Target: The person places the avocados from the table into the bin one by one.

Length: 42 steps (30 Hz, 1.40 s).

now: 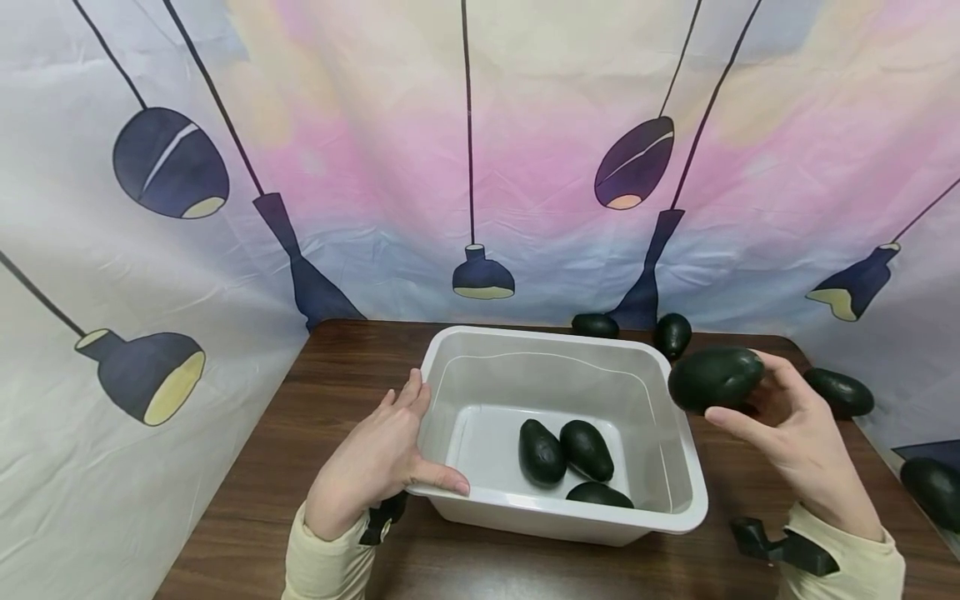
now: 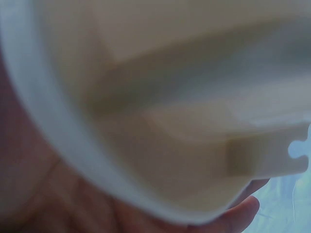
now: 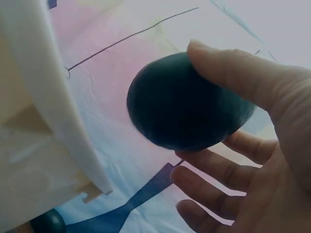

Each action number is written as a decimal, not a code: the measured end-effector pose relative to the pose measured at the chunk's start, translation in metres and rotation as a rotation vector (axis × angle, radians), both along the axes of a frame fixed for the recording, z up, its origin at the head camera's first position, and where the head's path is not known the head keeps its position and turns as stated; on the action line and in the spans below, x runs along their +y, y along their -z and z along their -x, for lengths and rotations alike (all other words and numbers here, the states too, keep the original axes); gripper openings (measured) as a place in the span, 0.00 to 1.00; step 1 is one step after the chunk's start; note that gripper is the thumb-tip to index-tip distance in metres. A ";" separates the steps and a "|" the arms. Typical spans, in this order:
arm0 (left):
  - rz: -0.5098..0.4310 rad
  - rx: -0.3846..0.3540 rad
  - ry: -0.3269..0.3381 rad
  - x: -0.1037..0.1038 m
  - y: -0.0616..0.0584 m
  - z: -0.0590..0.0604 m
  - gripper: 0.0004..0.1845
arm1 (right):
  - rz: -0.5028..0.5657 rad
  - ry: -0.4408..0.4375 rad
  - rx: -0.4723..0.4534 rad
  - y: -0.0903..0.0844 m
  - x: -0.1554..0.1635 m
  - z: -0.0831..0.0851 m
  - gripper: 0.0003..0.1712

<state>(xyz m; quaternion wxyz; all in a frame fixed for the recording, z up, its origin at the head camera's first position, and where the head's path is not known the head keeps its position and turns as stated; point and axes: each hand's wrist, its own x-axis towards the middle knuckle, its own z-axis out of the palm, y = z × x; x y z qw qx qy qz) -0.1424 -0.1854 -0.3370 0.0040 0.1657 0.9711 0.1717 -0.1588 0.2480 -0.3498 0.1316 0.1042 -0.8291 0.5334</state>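
The avocado [image 1: 715, 379] sits in the right hand [image 1: 795, 425], raised just outside the right rim of the white bin [image 1: 678, 508]; thumb on top and fingers curled beneath, as the right wrist view shows plainly [image 3: 187, 104]; its long axis lies roughly level, running left to right across the head view, the broader end toward the bin and the narrower end tucked toward the palm. It looks firm, smooth-skinned and moderately heavy for its size, so I judge it stiff enough to be pinched without harm but round enough to roll or slip; the best hold seems to be across the thick middle, thumb opposing fingers, as it is now.

The left hand [image 1: 378, 458] rests against the bin's left wall, fingers straight along the outside and the thumb lying over the near rim, steadying rather than clutching; the left wrist view shows only blurred white plastic and a fingertip.

Inside the bin lie three avocados [image 1: 573, 454], close together on the floor; more avocados [image 1: 840, 392] lie scattered on the wooden table [image 1: 315, 392] behind and to the right.
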 end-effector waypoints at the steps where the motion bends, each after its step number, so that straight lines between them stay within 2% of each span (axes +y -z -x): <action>1: -0.001 0.002 0.001 0.000 0.000 0.000 0.72 | -0.043 0.002 0.009 0.000 -0.002 0.000 0.41; 2: -0.002 0.005 0.003 0.000 0.000 0.000 0.72 | -0.073 -0.001 0.017 0.000 -0.003 0.001 0.42; 7: -0.007 0.002 0.002 0.000 0.001 -0.001 0.72 | -0.089 -0.045 0.029 0.000 -0.009 0.002 0.43; 12: -0.008 -0.001 -0.002 0.000 0.000 -0.001 0.72 | -0.180 -0.028 0.032 0.000 -0.015 0.002 0.44; 19: -0.013 0.000 -0.008 0.000 0.001 -0.001 0.72 | -0.313 -0.054 -0.006 0.000 -0.025 0.002 0.45; 24: -0.024 -0.008 -0.014 -0.001 0.001 -0.001 0.73 | -0.323 -0.087 -0.028 -0.001 -0.031 0.002 0.45; 35: -0.014 0.003 -0.009 0.000 0.001 -0.002 0.72 | -0.357 -0.087 -0.064 -0.001 -0.042 -0.001 0.41; 42: -0.002 0.014 -0.020 0.001 0.001 -0.001 0.72 | -0.371 -0.118 -0.048 0.003 -0.047 0.003 0.39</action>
